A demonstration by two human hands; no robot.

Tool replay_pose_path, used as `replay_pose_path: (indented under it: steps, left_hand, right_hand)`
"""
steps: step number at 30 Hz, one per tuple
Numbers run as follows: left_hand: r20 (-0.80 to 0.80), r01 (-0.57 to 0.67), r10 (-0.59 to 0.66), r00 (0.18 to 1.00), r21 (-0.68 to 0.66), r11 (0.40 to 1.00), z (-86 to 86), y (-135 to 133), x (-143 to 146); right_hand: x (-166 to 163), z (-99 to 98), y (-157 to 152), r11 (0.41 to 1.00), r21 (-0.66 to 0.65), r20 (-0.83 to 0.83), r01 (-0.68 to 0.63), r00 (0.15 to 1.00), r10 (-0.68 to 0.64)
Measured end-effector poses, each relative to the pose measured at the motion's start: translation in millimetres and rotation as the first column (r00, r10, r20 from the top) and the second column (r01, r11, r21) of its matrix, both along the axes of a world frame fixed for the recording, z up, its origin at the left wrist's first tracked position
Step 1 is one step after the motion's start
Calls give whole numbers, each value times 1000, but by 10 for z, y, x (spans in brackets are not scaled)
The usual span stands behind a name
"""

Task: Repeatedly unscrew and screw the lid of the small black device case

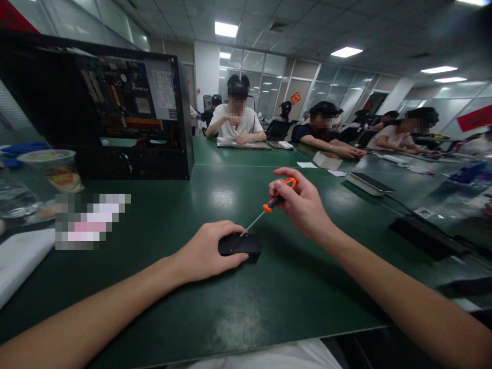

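Note:
A small black box (240, 246) lies on the green table (226, 307) in front of me. My left hand (209, 248) grips it from the left, thumb along the near side and fingers over the far side. In my right hand (302, 202) is a screwdriver (272, 202) with an orange and black handle, held between thumb and fingers. Its thin metal shaft slants down to the left, and the tip meets the top of the box near its far edge. Whether a screw sits under the tip is too small to tell.
An open computer case (146, 113) stands at the back left, beside a plastic cup (57, 171). To the right are a black power adapter (428, 236) with a cable and a flat white-edged device (369, 183). Other people sit across the table, near a small cardboard box (327, 161).

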State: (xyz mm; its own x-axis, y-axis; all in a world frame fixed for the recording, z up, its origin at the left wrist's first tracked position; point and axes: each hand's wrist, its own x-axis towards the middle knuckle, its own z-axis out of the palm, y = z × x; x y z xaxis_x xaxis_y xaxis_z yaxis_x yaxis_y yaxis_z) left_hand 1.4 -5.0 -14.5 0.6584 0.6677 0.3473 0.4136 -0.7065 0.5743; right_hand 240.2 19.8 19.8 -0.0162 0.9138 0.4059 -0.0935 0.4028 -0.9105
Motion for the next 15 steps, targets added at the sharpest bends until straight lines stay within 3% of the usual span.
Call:
replay_pose_path:
  steps: [3, 5, 15]
  left_hand:
    - [28, 9, -9, 1000, 19, 1000, -12, -5, 17]
    - [36, 13, -14, 999, 23, 1000, -20, -8, 27]
    - [27, 23, -23, 999, 32, 999, -30, -36, 37]
  right_hand:
    - [-30, 130, -215, 965, 261, 175, -10, 984, -37]
    - [-40, 158, -284, 938, 345, 249, -39, 967, -51]
    - [-120, 226, -261, 934, 326, 443, -146, 896, -14]
